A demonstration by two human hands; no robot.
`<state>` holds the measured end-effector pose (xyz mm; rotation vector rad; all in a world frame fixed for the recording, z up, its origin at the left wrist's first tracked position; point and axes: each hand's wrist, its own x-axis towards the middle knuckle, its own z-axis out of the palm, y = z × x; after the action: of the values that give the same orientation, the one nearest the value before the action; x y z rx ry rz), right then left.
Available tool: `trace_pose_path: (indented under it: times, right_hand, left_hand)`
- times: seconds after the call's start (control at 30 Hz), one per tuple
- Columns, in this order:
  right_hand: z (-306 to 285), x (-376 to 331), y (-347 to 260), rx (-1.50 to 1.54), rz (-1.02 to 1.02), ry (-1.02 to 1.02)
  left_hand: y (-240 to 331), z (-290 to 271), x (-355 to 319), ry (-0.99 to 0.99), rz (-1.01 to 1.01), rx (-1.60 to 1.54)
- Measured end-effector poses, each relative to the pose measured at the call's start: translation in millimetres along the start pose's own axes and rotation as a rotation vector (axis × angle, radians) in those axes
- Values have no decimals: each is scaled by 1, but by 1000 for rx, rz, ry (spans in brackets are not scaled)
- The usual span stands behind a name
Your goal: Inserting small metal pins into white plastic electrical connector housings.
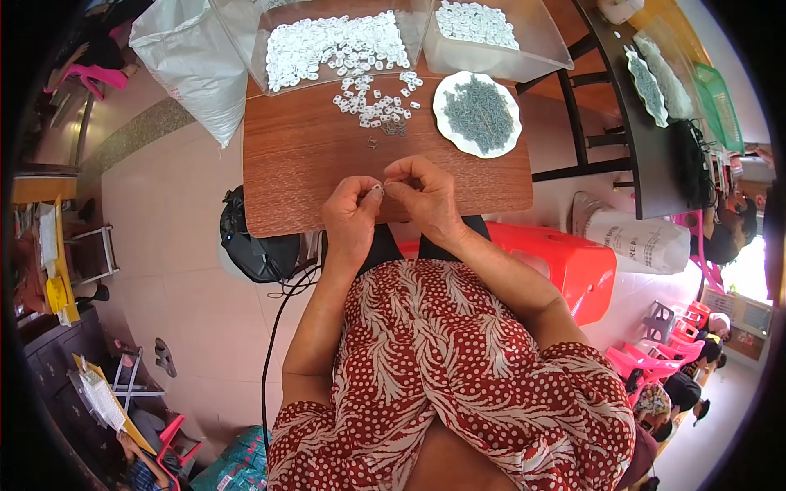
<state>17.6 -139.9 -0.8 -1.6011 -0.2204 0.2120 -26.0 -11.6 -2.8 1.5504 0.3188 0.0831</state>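
Above the near part of the brown wooden table (pixel 303 172), my two hands meet with fingertips close together. My left hand (pixel 350 219) pinches a small white plastic piece (pixel 377 187) between thumb and finger. The thumb and forefinger of my right hand (pixel 431 201) are closed right beside that piece; whatever they grip is too small to make out. Farther back lies a loose pile of white plastic pieces with holes (pixel 372 105), with a few small metal screws (pixel 395 128) at its near side. A white scalloped plate (pixel 443 134) heaped with grey screws (pixel 479 113) stands to the right.
Two clear plastic bins, one at the back left (pixel 255 57) and one at the back right (pixel 532 59), contain many white pieces. A white sack (pixel 192 65) leans left of the table. A red stool (pixel 585 270) and a dark side table (pixel 655 176) are at the right; a black bag (pixel 250 241) sits left.
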Motion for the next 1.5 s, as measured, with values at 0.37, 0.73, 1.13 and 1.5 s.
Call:
trace_pose_path:
  times: [0.37,0.73,1.13,1.5]
  right_hand:
    - [3,2,14,7,-6,-29]
    - [7,1,23,-246,-83,-72]
    - [2,14,26,-67,159,-138]
    - [9,20,37,-154,91,-101]
  left_hand:
    - [-9,-2,-1,24,31,40]
    - [-9,4,-1,110,192,250]
    - [-21,-7,13,52,-224,-187]
    - [-28,-4,22,70,-268,-231]
